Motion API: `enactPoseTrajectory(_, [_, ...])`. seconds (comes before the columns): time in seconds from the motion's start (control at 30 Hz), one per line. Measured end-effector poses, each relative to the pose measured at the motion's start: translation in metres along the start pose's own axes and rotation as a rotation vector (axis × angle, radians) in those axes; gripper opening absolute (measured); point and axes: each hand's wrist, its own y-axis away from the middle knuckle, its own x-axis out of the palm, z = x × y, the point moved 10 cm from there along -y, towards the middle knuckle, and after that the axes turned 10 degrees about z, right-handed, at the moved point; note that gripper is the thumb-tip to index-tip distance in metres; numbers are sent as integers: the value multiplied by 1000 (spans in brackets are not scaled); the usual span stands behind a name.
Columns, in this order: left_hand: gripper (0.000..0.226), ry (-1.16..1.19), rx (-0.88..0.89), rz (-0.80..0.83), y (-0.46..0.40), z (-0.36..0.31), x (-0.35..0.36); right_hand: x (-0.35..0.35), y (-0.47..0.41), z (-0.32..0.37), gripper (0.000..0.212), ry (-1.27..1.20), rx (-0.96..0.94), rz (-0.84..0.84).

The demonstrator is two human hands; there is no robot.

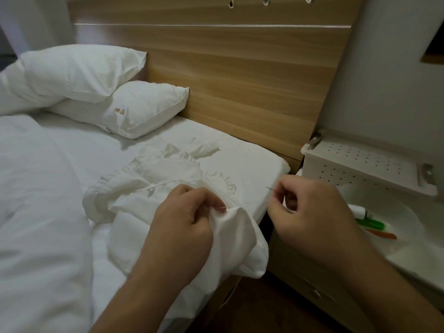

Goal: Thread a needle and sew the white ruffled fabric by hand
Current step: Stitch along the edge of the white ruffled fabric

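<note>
White bed (pixel 240 159) sitting against wooden headboard (pixel 240 75); left hand (pixel 185 217) pinching ruffled fabric (pixel 156 186), right hand (pixel 310 210) beside it pinching needle (pixel 269 188).

Both hands (pixel 182 212) (pixel 310 207) curled (fingertips pinched)
</note>
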Motion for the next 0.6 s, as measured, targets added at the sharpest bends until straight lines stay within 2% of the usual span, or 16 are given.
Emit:
enactPoseTrajectory(0.2, [44, -13, -41, -57, 1, 3, -8, -9, 2, -15, 23, -71, 127, -90])
enactPoseTrajectory(0.33, [42, 26, -57, -102, 1, 6, -11, -4, 0, -16, 26, -164, 128, -25])
enactPoseTrajectory(0.47, [35, 172, -80, -149, 2, 12, -17, 10, -3, -15, 30, -553, 107, 205])
enactPoseTrajectory(0.6, [26, 357, -53, -174, 5, 10, -23, -2, -1, -15, 12, -758, 74, 67])
